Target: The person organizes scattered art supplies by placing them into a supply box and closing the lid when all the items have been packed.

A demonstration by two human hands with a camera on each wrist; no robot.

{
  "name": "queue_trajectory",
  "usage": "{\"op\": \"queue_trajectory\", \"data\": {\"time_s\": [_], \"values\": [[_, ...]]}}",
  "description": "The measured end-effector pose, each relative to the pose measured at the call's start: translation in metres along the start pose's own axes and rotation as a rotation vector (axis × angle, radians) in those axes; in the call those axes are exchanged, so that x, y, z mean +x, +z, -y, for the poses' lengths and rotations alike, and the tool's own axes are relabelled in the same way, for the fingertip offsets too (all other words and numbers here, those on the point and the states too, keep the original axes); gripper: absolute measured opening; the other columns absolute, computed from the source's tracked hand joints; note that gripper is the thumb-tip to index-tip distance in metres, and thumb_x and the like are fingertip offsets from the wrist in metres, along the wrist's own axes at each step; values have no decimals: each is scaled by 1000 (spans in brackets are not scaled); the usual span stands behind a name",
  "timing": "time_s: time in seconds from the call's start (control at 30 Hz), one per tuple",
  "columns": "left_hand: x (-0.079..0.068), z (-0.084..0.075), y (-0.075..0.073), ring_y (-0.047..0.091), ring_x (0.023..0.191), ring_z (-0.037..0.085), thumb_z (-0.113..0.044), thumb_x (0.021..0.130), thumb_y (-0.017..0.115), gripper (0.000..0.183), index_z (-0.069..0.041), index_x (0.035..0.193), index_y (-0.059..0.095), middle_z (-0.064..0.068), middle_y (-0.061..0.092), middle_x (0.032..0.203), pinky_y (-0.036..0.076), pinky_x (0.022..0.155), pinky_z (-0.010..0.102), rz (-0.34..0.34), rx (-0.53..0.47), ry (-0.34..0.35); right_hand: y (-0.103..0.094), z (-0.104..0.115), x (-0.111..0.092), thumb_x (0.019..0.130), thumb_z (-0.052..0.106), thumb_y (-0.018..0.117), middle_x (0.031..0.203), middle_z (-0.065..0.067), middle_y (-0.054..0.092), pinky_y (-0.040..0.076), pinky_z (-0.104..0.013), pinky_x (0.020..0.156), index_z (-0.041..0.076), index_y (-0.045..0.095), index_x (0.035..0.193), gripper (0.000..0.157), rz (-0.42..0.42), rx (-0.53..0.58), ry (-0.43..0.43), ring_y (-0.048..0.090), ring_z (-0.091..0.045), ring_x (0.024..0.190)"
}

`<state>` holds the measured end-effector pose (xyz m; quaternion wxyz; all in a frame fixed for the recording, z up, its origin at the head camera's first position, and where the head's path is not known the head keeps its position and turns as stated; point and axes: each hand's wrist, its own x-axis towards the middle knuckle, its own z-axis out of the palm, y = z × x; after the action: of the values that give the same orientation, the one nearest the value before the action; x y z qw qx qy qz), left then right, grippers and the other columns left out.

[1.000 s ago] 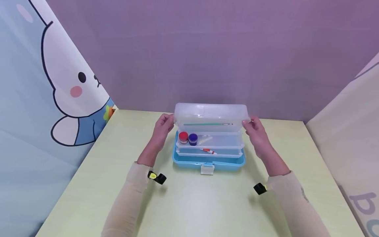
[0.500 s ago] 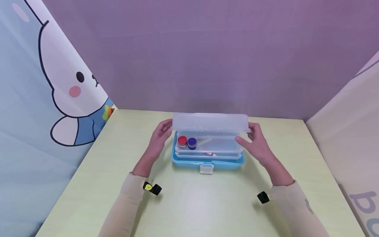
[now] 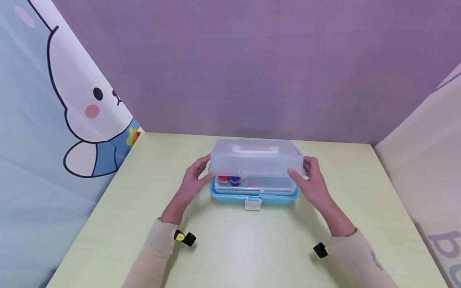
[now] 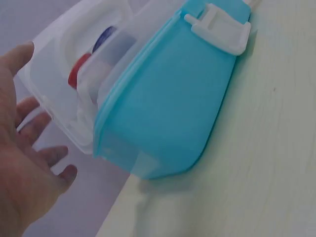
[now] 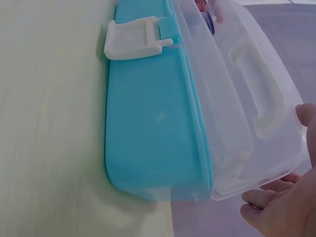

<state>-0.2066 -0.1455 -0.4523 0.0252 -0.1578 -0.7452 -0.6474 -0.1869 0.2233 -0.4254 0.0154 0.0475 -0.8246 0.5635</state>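
A light-blue storage box [image 3: 227,199] stands on the table in the head view, its white latch [image 3: 253,205] hanging down at the front. The translucent lid [image 3: 252,165], with a moulded handle, is tilted partly over it. Under the lid's front edge show a red-capped jar [image 3: 223,180] and a purple-capped jar [image 3: 235,182] in a clear tray [image 3: 270,185]. My left hand [image 3: 192,185] is at the lid's left end, fingers spread and loosely bent. At the right end my right hand [image 3: 314,186] has its thumb against the lid and its fingers along the side.
The pale wooden table [image 3: 230,248] extends around the box. Behind it rises a purple cloth wall [image 3: 252,72]. A blue cloth with a rabbit print [image 3: 32,160] borders the left, and a pale cloth [image 3: 425,168] the right.
The lid has swung forward and down over the trays, hiding the brush, the small orange-and-white item and most of the jars. Both hands have moved down with it, their grip loosening.
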Motion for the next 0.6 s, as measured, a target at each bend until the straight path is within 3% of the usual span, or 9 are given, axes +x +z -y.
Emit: {"op": "queue_trajectory", "data": {"time_s": [0.07, 0.3, 0.47, 0.6], "values": [[1, 6, 4, 35, 138, 24, -5, 90, 69, 55, -5, 140, 48, 9, 48, 144, 24, 113, 47, -39, 29, 6, 1, 0, -1, 93, 37, 65, 142, -23, 43, 29, -57, 107, -2, 29, 137, 70, -17, -19, 9, 34, -35, 136], [-5, 1, 20, 34, 138, 24, -20, 87, 75, 52, -13, 132, 50, 3, 51, 138, 20, 112, 56, -122, 108, -50, 2, -4, -6, 89, 41, 70, 146, -21, 39, 27, -62, 106, -1, 31, 140, 77, -63, -125, 27, 31, -37, 138], [-8, 6, 24, 39, 132, 18, -33, 82, 79, 70, -19, 140, 43, -1, 52, 135, 23, 110, 54, -161, 193, -53, 4, -12, -7, 86, 38, 74, 146, -17, 42, 29, -64, 103, 6, 30, 147, 82, -82, -126, -9, 34, -34, 136], [-9, 8, 25, 40, 131, 17, -39, 81, 78, 79, -23, 146, 37, -2, 53, 135, 26, 110, 53, -161, 243, -68, 5, -20, -8, 84, 35, 77, 142, -12, 47, 31, -64, 102, 12, 37, 145, 76, -102, -132, -74, 38, -32, 134]]}}
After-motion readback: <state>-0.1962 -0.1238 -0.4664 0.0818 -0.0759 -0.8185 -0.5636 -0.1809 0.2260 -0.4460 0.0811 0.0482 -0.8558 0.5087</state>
